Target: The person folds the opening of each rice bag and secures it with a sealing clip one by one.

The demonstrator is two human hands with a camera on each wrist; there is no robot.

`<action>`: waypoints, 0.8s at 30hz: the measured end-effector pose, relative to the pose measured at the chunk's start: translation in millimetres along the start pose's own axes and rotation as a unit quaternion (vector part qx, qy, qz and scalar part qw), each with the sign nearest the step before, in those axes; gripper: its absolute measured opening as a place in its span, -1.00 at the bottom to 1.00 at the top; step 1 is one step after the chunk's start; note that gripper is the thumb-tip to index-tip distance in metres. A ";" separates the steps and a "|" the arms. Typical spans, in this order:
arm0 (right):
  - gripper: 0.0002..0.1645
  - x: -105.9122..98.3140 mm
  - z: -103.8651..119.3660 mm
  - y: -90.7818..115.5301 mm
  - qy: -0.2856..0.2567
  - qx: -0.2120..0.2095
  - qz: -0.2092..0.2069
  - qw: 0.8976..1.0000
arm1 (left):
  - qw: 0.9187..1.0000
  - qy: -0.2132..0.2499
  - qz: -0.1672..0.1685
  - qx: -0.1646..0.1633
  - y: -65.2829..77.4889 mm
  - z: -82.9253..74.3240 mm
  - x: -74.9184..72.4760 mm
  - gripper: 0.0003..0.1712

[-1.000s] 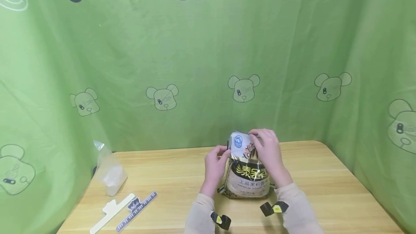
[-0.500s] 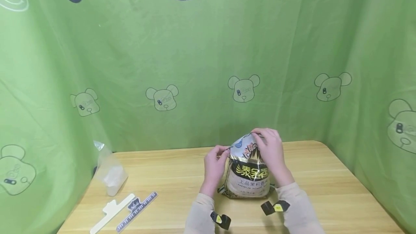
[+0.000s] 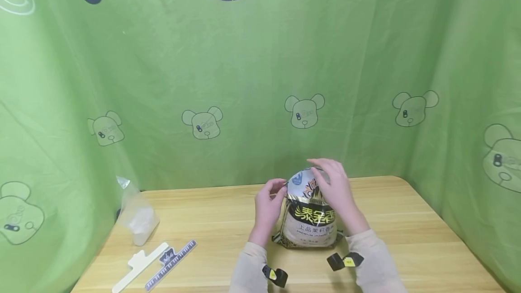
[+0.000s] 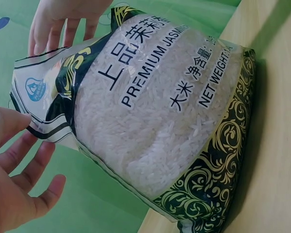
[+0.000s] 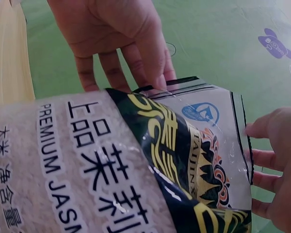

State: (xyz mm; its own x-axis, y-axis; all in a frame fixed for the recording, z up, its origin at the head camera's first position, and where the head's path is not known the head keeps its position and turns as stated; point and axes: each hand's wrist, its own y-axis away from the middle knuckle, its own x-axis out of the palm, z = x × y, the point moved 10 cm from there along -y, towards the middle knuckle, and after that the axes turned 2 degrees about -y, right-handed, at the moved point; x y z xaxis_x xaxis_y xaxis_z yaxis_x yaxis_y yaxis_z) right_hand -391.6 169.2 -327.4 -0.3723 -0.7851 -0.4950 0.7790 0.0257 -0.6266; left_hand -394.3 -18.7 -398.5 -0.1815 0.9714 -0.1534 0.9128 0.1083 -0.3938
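A bag of jasmine rice (image 3: pixel 311 227), with a see-through front and a black-and-gold band, stands upright on the table in the head view. My left hand (image 3: pixel 267 207) pinches its upper left edge between thumb and forefinger; the other fingers (image 4: pixel 47 194) spread apart from it in the left wrist view. My right hand (image 3: pixel 334 189) is at the top right, forefinger raised and thumb near the black-lined top edge. In the right wrist view, the fingers of my right hand (image 5: pixel 283 165) extend past that edge, partly behind the bag.
Two long bag clips lie at the table's front left, one cream (image 3: pixel 140 266) and one purple-and-white (image 3: pixel 171 263). Behind them stands a clear plastic bag with white powder (image 3: pixel 142 225). A green printed curtain (image 3: pixel 244 58) encloses the wooden table (image 3: pixel 407 238).
The bag's top was straightened, then pulled up at the right; now it is lower and rounded. My right forefinger has come off the top edge. My left hand holds nearly the same spot.
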 end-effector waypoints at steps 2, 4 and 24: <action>-0.66 1.9 3.4 0.5 -0.006 -0.008 0.006 1.000 | 1.000 0.005 -0.001 0.006 0.1 -2.4 0.0 -0.78; -0.68 2.3 5.4 1.1 -0.010 -0.013 0.006 1.000 | 1.000 0.009 0.001 0.009 0.5 -3.8 0.6 -0.78; -0.74 1.7 4.7 1.0 -0.014 -0.007 -0.020 1.000 | 1.000 0.023 -0.007 0.011 -0.7 -6.4 1.8 -0.78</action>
State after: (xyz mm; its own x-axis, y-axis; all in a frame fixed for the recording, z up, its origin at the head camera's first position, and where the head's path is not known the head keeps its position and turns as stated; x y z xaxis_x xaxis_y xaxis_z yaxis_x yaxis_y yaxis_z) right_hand -389.1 165.0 -326.0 -0.3885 -0.8029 -0.4521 0.7561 0.0026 -0.6544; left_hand -392.9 -15.7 -392.8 -0.1765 0.9786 -0.1059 0.9016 0.1175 -0.4164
